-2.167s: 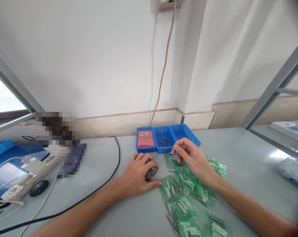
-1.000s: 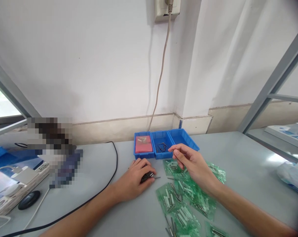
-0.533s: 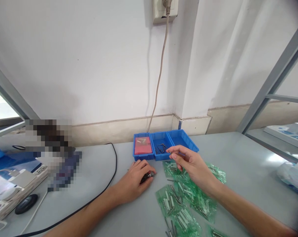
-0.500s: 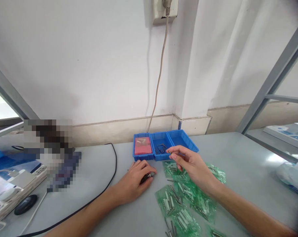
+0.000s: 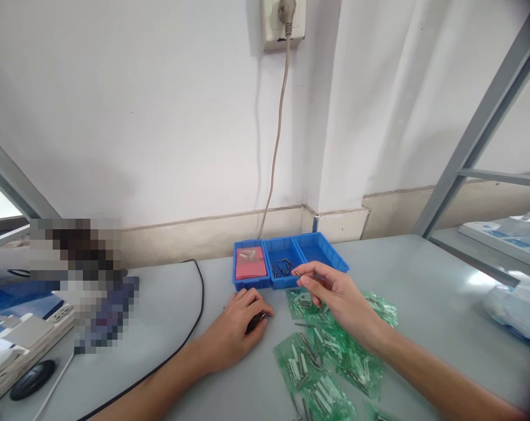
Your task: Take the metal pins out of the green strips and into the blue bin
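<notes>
My right hand (image 5: 333,295) hovers just in front of the middle blue bin (image 5: 284,271) and pinches a small metal pin (image 5: 298,273) between thumb and fingers. That bin holds several dark pins. My left hand (image 5: 234,330) rests on the grey table, fingers curled over a small dark metal part (image 5: 256,320). Green plastic bags of pins (image 5: 324,351) lie scattered under and in front of my right hand.
A left blue bin (image 5: 250,268) holds a pink sheet and a right blue bin (image 5: 320,257) stands beside it. A black cable (image 5: 183,342) crosses the table. A power strip (image 5: 23,336) and blurred items sit at left. A wall socket (image 5: 279,20) with cord hangs above.
My right hand has risen from the green bags with a pin and moved to the front edge of the middle bin. My left hand has closed further over the dark part.
</notes>
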Demonstrator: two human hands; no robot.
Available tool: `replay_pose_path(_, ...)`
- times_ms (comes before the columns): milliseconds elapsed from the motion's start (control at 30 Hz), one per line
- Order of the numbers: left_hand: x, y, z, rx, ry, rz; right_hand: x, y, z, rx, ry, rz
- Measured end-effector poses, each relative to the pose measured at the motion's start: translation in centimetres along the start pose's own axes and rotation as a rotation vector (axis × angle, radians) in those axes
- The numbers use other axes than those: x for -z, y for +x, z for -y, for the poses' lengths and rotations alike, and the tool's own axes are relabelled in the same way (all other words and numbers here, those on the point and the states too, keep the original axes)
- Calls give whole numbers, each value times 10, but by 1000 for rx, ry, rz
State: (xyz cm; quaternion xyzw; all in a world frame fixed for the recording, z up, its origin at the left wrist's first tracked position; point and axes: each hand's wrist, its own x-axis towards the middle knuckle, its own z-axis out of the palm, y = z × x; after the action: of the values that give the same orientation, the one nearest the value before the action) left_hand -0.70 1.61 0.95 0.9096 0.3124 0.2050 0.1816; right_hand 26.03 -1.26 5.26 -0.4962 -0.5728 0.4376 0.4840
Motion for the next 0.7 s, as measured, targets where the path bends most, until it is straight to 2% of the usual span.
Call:
replay_pose_path(300, 3, 2, -3, -9, -10, 0, 0, -1, 5, -19, 62, 0)
replay_pose_path(500, 3, 1, -2, -7, -9, 30, 0, 1, 0, -10, 31, 9)
replay_pose_path(700, 0, 0, -3, -18, 30, 14, 1, 3, -4, -8, 27, 8)
